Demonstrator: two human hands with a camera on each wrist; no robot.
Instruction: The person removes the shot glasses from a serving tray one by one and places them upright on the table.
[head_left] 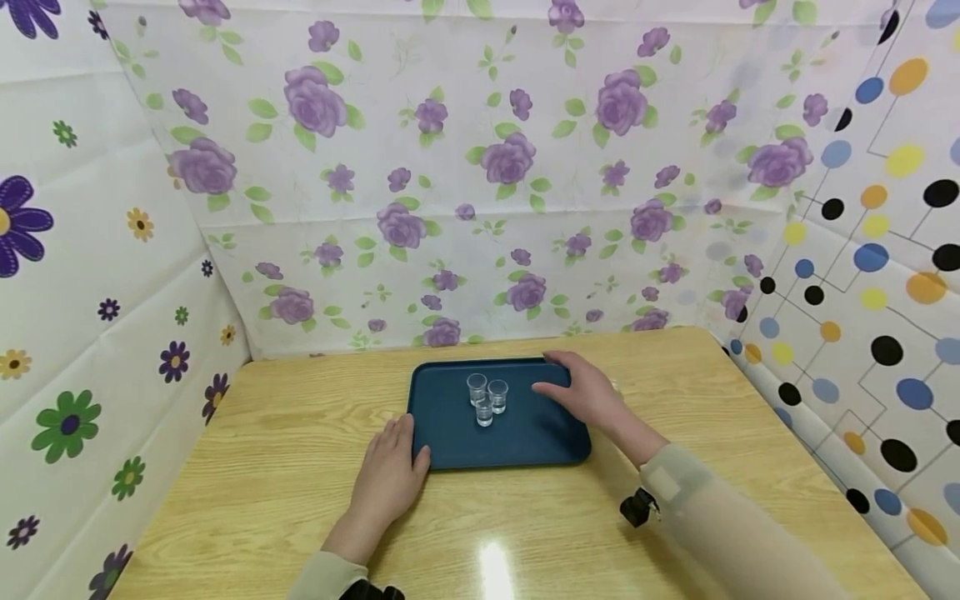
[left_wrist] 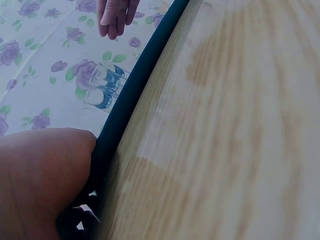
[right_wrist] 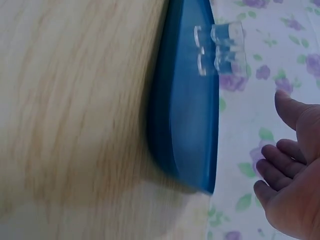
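Yellow wood-grain bench point(head_left: 300, 433) bears a dark-blue, rectangular tray point(head_left: 450, 446), probably light, stiff, best held by opposite rims. Left grip point(head_left: 387, 471) lies extended against its left rim; right grip point(head_left: 588, 393) gapes, empty. Three clear, cylindrical cups point(head_left: 485, 410) stand mid-tray, likely slippery.

- I am seeing a pale wooden table point(head_left: 285, 467) with wavy grain; it is spreading across the near part of the scene and narrowing toward the far side.
- A white patch of glare point(head_left: 495, 571) is shining on its near part, close to the middle.
- Beyond the far edge, I am watching a white rose-print cloth point(head_left: 465, 258) hanging, showing purple blooms, green leaves and level creases.
- On the left, a flowered cloth point(head_left: 97, 333) is running alongside the table, carrying purple, green and orange-yellow flowers on white.
- On the right, a dotted cloth point(head_left: 840, 275) is showing me black, blue, yellow and orange spots, with thin lines linking many.
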